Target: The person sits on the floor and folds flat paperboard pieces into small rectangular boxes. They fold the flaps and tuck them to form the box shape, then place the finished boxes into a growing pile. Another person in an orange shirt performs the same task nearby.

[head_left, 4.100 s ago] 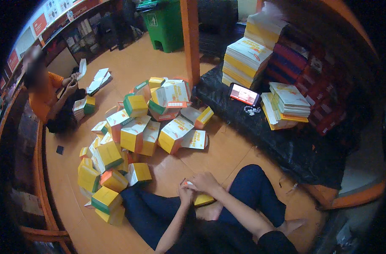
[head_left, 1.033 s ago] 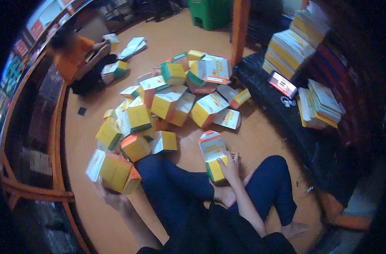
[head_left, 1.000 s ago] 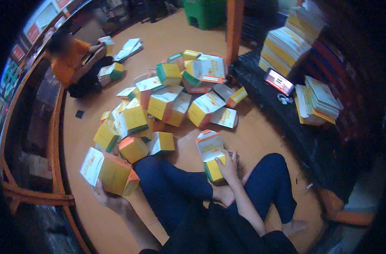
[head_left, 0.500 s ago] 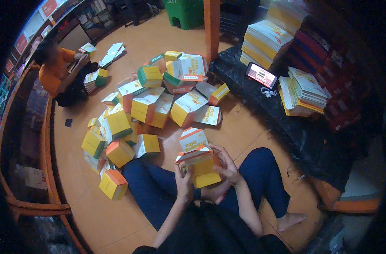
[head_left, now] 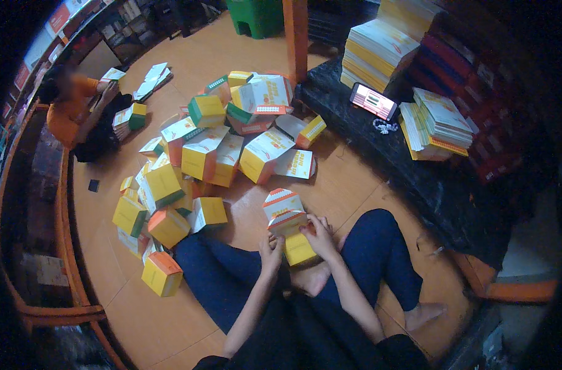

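Between my hands, in front of my crossed legs, is a yellow and white folding carton (head_left: 300, 249) with an orange-edged flap raised at its far side. My left hand (head_left: 270, 253) has its fingers bent against the carton's left edge. On the right side my right hand (head_left: 318, 238) grips the carton with thumb and fingers near the fold. Just beyond it a white lid panel with orange edging (head_left: 281, 201) stands up; I cannot tell whether it belongs to the same carton.
A heap of folded yellow, white, green and orange cartons (head_left: 202, 157) lies ahead to the left. Flat carton stacks (head_left: 379, 52) and a lit phone (head_left: 373, 102) rest on a black-covered ledge (head_left: 410, 179) at right. At far left, a person in orange (head_left: 71, 114) sits handling cartons.
My right hand has shifted inward over the carton, and my left fingers have curled at its edge. The carton's open front has folded lower. The whole view has shifted slightly.
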A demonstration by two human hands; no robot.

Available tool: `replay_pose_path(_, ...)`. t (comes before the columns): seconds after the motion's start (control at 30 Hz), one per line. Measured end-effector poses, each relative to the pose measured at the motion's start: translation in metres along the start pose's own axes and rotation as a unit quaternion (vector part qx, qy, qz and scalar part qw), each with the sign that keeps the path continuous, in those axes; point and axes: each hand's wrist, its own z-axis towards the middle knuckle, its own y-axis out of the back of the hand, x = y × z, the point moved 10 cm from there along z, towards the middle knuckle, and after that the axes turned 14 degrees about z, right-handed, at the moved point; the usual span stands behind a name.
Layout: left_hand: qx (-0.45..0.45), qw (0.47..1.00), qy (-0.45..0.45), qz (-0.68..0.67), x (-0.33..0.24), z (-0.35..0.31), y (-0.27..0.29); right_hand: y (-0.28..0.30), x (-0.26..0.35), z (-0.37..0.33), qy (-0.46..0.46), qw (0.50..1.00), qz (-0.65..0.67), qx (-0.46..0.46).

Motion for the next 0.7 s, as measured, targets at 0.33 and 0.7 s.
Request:
replay_pose_path(0.33,-0.095,0.968,-0.108,0.205,-0.02,0.026,-0.004,-0.03,-0.029,0.028,-0.095,0.98,-0.167,-0.05)
replay_pose_path(0.7,-0.037,0.985,-0.09,0.145,-0.034,0.053,-0.011,-0.034,0.061,-0.001,0.102,0.967,-0.201,-0.118)
